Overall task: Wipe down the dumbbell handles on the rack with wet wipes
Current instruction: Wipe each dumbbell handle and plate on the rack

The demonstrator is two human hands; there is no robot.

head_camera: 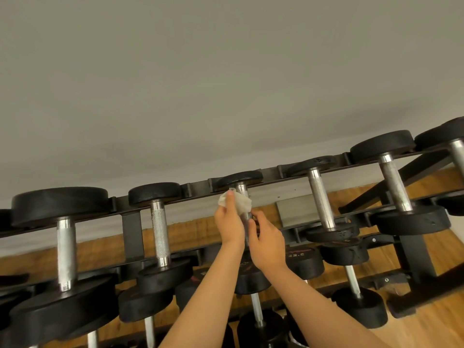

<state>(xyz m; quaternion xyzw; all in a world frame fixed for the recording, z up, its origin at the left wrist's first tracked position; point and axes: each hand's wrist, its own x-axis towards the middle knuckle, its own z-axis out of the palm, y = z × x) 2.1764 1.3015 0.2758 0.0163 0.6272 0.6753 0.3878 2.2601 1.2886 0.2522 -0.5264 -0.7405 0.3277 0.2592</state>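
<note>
A black rack [130, 229] holds a top row of black dumbbells with knurled silver handles. My left hand [229, 222] holds a crumpled white wet wipe [238, 203] wrapped around the upper part of the middle dumbbell's handle [241, 188]. My right hand [266, 243] grips the lower part of the same handle, fingers curled round it. Most of that handle is hidden behind both hands.
Neighbouring handles stand to the left [160, 232] and right [321, 199] on the same row. A lower row of dumbbells [298, 257] sits beneath my forearms. A grey wall [226, 84] rises behind the rack, and a wooden floor [426, 322] shows below.
</note>
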